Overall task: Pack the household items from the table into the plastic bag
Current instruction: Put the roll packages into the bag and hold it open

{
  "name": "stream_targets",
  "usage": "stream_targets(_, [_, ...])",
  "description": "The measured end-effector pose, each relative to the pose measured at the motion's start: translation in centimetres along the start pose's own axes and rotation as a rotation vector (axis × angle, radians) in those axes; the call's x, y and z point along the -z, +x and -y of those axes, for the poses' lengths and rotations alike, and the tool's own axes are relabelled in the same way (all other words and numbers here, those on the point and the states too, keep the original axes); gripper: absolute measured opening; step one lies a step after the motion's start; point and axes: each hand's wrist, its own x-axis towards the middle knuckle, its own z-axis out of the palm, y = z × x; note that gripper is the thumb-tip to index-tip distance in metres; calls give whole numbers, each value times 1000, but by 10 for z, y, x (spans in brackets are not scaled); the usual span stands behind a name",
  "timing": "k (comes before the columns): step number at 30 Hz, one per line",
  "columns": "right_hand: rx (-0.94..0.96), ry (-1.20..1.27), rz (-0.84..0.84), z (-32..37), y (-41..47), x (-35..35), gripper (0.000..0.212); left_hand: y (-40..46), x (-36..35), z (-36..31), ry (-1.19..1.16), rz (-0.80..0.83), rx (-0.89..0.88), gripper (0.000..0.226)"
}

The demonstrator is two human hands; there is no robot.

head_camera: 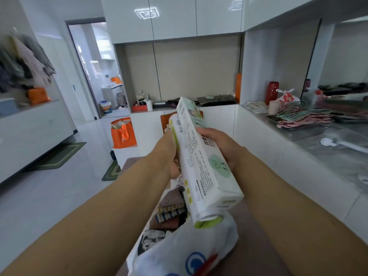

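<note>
Both hands, left (169, 154) and right (219, 146), grip 2 long packages, a box (207, 156) and a roll (191, 200); next they likely go down into the plastic bag (185, 253).

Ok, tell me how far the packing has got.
Done: folded cloths already sit in the open plastic bag. In hand: the left hand and right hand hold a long box and a roll above it. What remains on the table is out of view.

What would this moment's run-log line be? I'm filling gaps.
left hand: grips roll | right hand: grips long box | plastic bag: below, open
</note>
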Motion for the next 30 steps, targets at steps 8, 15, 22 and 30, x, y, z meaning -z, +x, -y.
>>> stream_targets(8, [185, 118, -121, -17, -10, -28, 11, -19, 76, 30, 586, -285, -110, 22])
stream_targets(15, [165, 177, -247, -34, 2, -47, 7, -30, 115, 58, 884, -189, -80, 39])
stream_targets(22, [143, 215, -317, -48, 11, -45, 13, -25, 149, 72, 692, 85, 52, 95])
stream_targets(30, [372, 64, -464, -70, 42, -51, 104, -27, 155, 45, -96, 80, -31, 71])
